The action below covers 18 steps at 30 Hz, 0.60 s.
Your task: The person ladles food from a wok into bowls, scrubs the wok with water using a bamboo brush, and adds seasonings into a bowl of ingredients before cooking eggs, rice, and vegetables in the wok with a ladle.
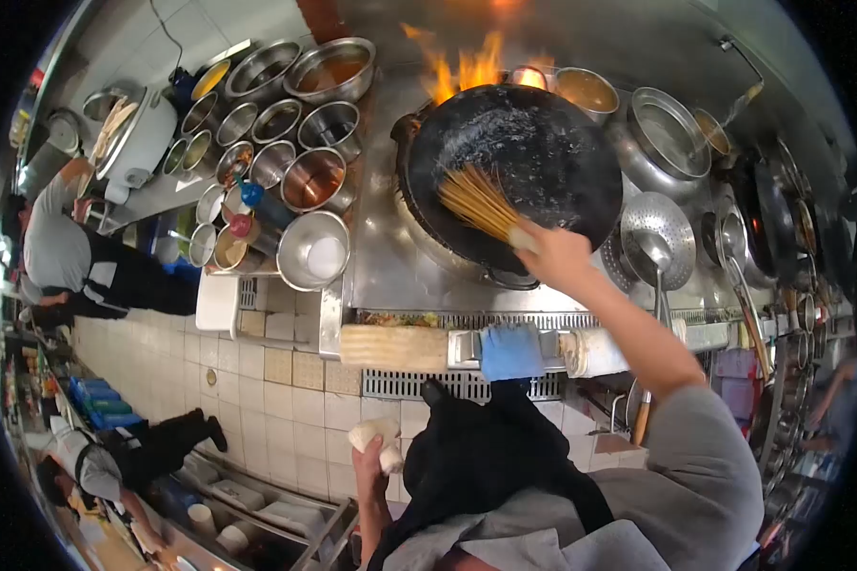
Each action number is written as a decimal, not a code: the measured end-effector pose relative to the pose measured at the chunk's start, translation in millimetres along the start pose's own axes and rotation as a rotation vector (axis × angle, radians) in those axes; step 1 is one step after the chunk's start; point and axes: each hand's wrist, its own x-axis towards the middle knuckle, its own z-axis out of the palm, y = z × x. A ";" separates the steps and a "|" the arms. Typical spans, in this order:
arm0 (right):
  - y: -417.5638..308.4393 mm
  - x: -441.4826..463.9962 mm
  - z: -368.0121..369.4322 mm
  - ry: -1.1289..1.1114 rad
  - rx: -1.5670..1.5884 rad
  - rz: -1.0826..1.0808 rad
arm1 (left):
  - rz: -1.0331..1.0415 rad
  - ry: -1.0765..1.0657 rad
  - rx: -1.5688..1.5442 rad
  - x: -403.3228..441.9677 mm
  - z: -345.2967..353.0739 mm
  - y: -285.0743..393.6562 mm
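Note:
My right hand (552, 255) is closed round the pale handle end of a bamboo wok brush (481, 202). The brush's bristles lie against the inside of a large black wok (571, 143), whose surface looks wet and shiny. Orange flames (467, 68) rise behind the wok's far rim. Down at my left side, my left hand (371, 459) grips a folded white cloth (376, 438), away from the stove.
Several metal bowls and pots (314, 178) crowd the counter at left. A perforated strainer (657, 238) with a ladle lies right of the wok. Folded towels (511, 352) line the stove's front edge. Co-workers (62, 233) stand at the far left.

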 end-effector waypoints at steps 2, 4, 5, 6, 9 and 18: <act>33.6 -8.9 -34.0 -0.259 -0.270 0.071 | -0.003 0.036 -0.036 -12.1 -12.2 -5.9; 80.7 29.6 -40.8 0.107 -0.277 0.048 | 0.016 0.073 -0.042 -19.0 -16.8 -9.0; 95.7 62.8 -42.5 0.198 -0.239 0.050 | 0.013 0.085 -0.032 -24.2 -19.2 -9.3; 94.0 97.2 -42.4 0.259 -0.224 0.117 | 0.017 0.074 -0.034 -22.9 -15.4 -8.0; 54.7 140.6 -17.2 0.200 0.070 0.285 | 0.009 0.120 0.029 -10.5 6.3 -4.0; 99.0 7.3 -24.0 -0.118 0.085 -0.139 | 0.089 0.089 -0.100 -20.6 -20.3 -28.1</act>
